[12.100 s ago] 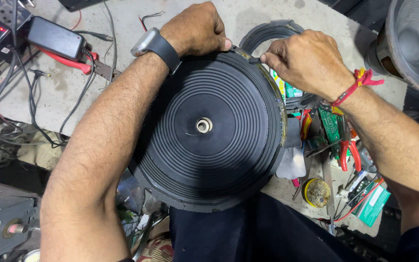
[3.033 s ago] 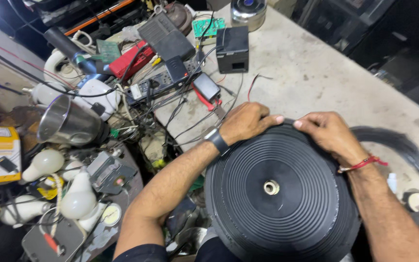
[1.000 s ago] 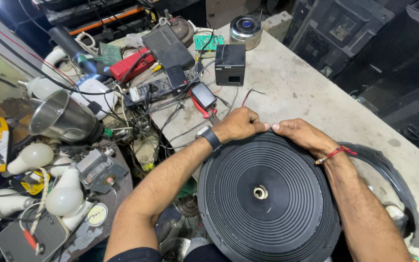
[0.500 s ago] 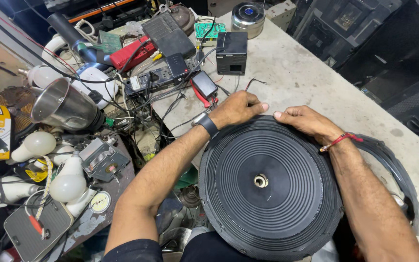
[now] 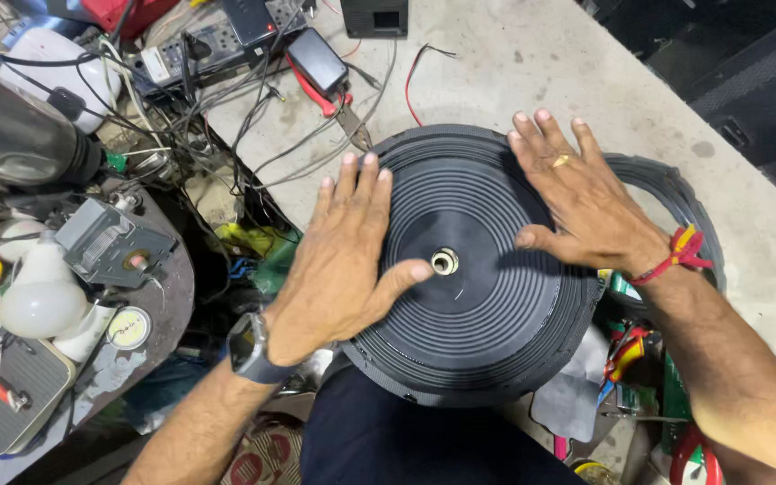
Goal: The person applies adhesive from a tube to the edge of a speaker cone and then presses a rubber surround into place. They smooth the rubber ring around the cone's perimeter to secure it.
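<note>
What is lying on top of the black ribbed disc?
Both hands lie flat on the black ribbed disc: left hand, right hand. The metal hub shows between the thumbs. The ribs under the palms are covered.

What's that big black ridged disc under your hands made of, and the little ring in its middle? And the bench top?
The disc looks like matte black plastic or treated paper: dull sheen, moulded concentric ridges; I can't tell which. The centre ring seems metal, pale and shiny. The bench top looks like bare concrete or stone, grey, speckled and stained. Both the left hand and right hand lie flat on the disc.
</note>
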